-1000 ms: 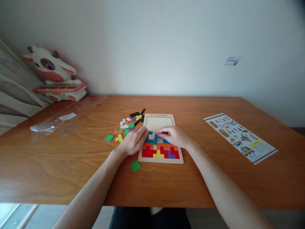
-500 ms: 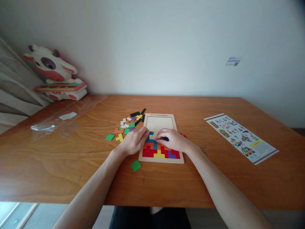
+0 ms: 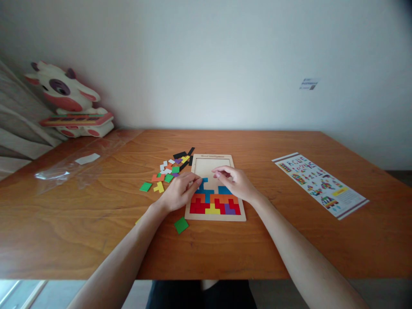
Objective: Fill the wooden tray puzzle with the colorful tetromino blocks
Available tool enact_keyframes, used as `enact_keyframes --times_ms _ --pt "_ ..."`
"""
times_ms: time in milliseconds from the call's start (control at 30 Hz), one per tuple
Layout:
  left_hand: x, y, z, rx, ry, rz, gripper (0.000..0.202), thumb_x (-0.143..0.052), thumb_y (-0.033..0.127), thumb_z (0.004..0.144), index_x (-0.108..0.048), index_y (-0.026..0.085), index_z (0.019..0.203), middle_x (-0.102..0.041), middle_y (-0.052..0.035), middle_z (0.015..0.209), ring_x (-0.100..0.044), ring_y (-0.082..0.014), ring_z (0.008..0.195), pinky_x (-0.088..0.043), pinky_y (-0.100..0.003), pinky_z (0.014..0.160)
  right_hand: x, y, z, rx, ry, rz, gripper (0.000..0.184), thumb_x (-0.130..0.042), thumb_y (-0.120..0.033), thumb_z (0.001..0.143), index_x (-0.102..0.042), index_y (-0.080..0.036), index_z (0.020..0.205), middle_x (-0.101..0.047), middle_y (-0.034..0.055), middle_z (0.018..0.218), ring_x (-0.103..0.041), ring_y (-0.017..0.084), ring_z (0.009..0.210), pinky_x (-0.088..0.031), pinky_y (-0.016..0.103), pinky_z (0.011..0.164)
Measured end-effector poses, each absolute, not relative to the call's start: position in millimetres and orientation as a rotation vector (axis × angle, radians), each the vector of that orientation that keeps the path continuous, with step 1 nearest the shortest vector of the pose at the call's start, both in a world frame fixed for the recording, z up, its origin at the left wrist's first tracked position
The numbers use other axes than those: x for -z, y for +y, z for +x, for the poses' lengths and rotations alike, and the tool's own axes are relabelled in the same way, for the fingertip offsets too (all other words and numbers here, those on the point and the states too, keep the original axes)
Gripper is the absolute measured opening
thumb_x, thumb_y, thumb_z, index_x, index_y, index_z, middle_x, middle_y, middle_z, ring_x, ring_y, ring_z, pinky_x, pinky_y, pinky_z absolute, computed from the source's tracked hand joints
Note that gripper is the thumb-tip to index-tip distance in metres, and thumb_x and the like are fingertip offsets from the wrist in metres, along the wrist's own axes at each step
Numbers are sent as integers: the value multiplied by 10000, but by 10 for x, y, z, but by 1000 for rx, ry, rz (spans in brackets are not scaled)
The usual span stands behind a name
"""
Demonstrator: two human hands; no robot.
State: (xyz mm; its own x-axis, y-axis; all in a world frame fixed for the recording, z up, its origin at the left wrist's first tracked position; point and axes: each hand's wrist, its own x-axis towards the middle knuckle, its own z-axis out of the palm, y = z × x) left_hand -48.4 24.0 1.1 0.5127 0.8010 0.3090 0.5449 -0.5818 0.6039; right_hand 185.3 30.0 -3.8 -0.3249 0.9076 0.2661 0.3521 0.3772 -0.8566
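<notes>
A light wooden puzzle board [image 3: 215,218] lies flat in front of me. Red, orange, yellow and purple pieces fill its near rows. Blue pieces [image 3: 207,194] sit above them on the left, with another blue piece [image 3: 223,190] at the right, partly under my right hand. My left hand [image 3: 180,191] rests over the board's left edge, fingers curled and closed, tips by the upper blue piece; whether they pinch anything is hidden. Over the board's right side hovers my right hand [image 3: 236,182], thumb and fingers slightly apart, with nothing visible between them.
Loose coloured pieces [image 3: 159,177] are scattered left of the board, and a green square [image 3: 181,225] lies nearer me. A printed sheet [image 3: 322,184] lies on the right. Clear plastic wrapping [image 3: 64,171] and a cow-shaped toy keyboard [image 3: 77,120] are at the left.
My right hand has lifted off the blue pieces and moved up the board, its fingers parting. More of the blue pieces shows. My left hand stays at the left edge.
</notes>
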Motion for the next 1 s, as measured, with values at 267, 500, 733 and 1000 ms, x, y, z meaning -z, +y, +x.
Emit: enact_keyframes --times_ms 267,500,733,1000 --pt "-2 218 -415 -841 1067 2070 314 -527 433 953 -708 185 1021 -754 -46 956 -692 -201 879 -518 -275 773 65 235 1711 -1079 -1841 -984 255 -685 -354 869 -700 -224 1088 -735 45 1004 -668 160 855 -537 297 740" --pt "33 227 -385 -967 1089 1915 353 -579 483 915 -684 184 1068 -749 -51 930 -698 -207 876 -551 -293 776 89 237 1704 -1220 -1738 -960 330 -669 -346 869 -656 -235 1180 -693 28 925 -629 144 772 -527 265 642" --pt "66 201 -339 -1060 1017 1769 400 -664 445 869 -587 175 1154 -732 -54 885 -701 -191 842 -568 -301 764 47 257 1742 -1187 -1663 -971 376 -611 -304 899 -612 -239 1269 -622 0 828 -611 139 766 -531 289 730" --pt "115 247 -352 -994 1168 2122 264 -556 375 948 -722 190 1038 -752 -66 971 -692 -205 886 -558 -318 812 71 306 1869 -1080 -1841 -1117 197 -653 -315 879 -736 -197 1014 -748 47 914 -671 161 802 -542 303 720"
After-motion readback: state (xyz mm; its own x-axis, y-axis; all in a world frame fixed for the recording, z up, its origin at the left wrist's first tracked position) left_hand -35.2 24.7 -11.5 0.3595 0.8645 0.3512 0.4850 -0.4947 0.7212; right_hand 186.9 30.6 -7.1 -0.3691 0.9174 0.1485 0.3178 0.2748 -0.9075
